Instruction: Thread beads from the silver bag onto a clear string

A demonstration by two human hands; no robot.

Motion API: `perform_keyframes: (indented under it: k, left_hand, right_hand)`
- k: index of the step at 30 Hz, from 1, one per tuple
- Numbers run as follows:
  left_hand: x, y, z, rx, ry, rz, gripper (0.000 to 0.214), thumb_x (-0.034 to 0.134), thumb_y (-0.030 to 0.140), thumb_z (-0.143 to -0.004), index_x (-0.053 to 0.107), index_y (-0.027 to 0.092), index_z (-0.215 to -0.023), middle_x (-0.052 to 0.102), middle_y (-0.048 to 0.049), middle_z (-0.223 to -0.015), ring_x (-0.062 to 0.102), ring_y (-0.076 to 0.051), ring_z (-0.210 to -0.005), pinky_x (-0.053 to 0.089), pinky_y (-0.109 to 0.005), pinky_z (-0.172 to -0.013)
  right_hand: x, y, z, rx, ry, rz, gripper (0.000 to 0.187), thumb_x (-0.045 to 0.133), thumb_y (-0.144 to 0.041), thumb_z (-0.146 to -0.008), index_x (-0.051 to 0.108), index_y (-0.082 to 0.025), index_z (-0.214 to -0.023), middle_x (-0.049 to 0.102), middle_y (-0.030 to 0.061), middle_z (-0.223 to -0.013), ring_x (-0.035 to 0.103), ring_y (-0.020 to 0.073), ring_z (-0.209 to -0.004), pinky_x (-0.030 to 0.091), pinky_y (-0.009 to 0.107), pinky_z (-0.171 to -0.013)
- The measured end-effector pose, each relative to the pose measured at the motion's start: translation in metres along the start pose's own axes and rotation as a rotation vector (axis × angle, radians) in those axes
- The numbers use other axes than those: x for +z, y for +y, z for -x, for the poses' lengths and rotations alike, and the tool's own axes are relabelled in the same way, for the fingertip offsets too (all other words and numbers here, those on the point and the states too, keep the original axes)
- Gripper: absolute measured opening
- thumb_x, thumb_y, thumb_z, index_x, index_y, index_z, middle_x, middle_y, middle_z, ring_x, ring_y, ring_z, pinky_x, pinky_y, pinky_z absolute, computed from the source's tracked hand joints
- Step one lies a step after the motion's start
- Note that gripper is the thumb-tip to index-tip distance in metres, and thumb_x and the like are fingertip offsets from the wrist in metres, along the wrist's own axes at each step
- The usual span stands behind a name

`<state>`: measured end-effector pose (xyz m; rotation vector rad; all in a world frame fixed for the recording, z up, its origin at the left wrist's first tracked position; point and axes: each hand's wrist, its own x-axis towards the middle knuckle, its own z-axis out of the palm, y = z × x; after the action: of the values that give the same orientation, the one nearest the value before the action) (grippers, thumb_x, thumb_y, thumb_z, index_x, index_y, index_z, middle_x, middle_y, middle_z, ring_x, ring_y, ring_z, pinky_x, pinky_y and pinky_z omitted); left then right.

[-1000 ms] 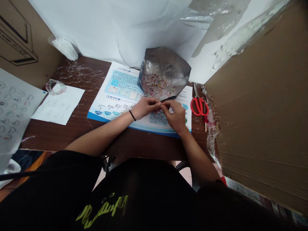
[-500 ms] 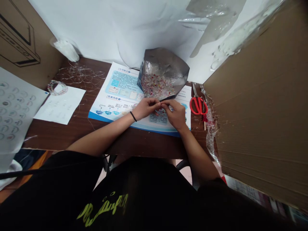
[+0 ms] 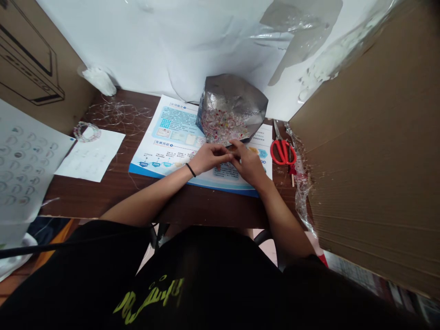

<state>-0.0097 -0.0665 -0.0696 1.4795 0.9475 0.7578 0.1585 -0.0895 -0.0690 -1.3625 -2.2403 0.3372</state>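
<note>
Our left hand (image 3: 209,158) and right hand (image 3: 249,165) meet over the printed sheet (image 3: 172,120), fingers (image 3: 229,156) pinched together, whatever they hold too small to tell; red scissors (image 3: 282,152) lie at 2 o'clock; at 12 o'clock, the open foil pouch (image 3: 232,89) of beads (image 3: 223,124) could spill if a wrist knocks it

Above your left hand (image 3: 209,158) and right hand (image 3: 249,164), the silver foil bag (image 3: 232,94) stands in the way at top centre. On the right of the frame, the red-handled scissors (image 3: 282,152) and the large cardboard panel (image 3: 360,137) hem you in. You can pass left, low over the printed sheet (image 3: 172,121) and the wooden tabletop (image 3: 103,197), as far as the tangle of thin thread (image 3: 117,112) at upper left.
</note>
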Motion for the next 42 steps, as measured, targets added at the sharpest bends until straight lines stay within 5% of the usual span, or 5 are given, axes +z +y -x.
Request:
perform_keyframes:
  k: [12,22,26,30,42]
  left_hand:
    - [-0.008,0.005,-0.001,-0.058,-0.108,-0.23,0.015,0.061,0.025,-0.071,0.063,0.011,-0.067,0.061,0.0002,-0.057,0.056,-0.008,-0.046,0.045,-0.017,-0.043]
    - [-0.003,-0.003,-0.006,-0.005,0.122,0.099,0.009,0.055,0.018,-0.077,0.055,0.013,-0.07,0.053,0.0023,-0.056,0.05,-0.005,-0.044,0.044,-0.016,-0.042]
    - [-0.001,-0.004,-0.004,-0.023,0.175,0.174,0.007,0.055,0.019,-0.076,0.055,0.013,-0.072,0.055,0.0009,-0.061,0.051,-0.005,-0.048,0.045,-0.017,-0.044]
    - [0.0,-0.005,-0.002,-0.023,0.169,0.222,0.008,0.059,0.021,-0.074,0.058,0.013,-0.074,0.056,-0.0002,-0.063,0.05,-0.005,-0.048,0.042,-0.018,-0.043]
    - [0.0,-0.005,-0.002,-0.147,0.087,0.665,0.009,0.062,0.015,-0.069,0.059,0.013,-0.076,0.061,-0.0001,-0.066,0.041,-0.002,-0.042,0.021,-0.014,-0.033]
  right_hand:
    - [0.004,-0.004,0.001,-0.094,-0.141,0.196,0.046,0.044,-0.027,-0.088,0.037,-0.018,-0.132,0.069,0.0083,-0.087,0.062,0.0233,-0.078,0.047,0.037,-0.075]
    - [0.0,-0.002,0.0,0.137,0.162,-0.284,0.01,0.052,-0.028,-0.084,0.06,-0.021,-0.086,0.065,-0.0023,-0.07,0.062,0.0121,-0.064,0.047,0.026,-0.065]
    - [-0.002,-0.005,0.0,0.172,0.202,-0.362,0.017,0.049,-0.026,-0.086,0.057,-0.022,-0.1,0.066,-0.0023,-0.076,0.061,0.0103,-0.062,0.048,0.026,-0.064]
    - [-0.002,-0.008,0.0,0.151,0.242,-0.356,0.029,0.047,-0.024,-0.087,0.048,-0.022,-0.116,0.069,-0.0011,-0.08,0.064,0.0135,-0.078,0.049,0.031,-0.077]
    - [-0.003,-0.009,0.001,0.174,0.357,-0.188,0.015,0.055,-0.031,-0.084,0.066,-0.021,-0.084,0.064,0.0009,-0.075,0.053,0.0142,-0.066,0.044,0.03,-0.067]
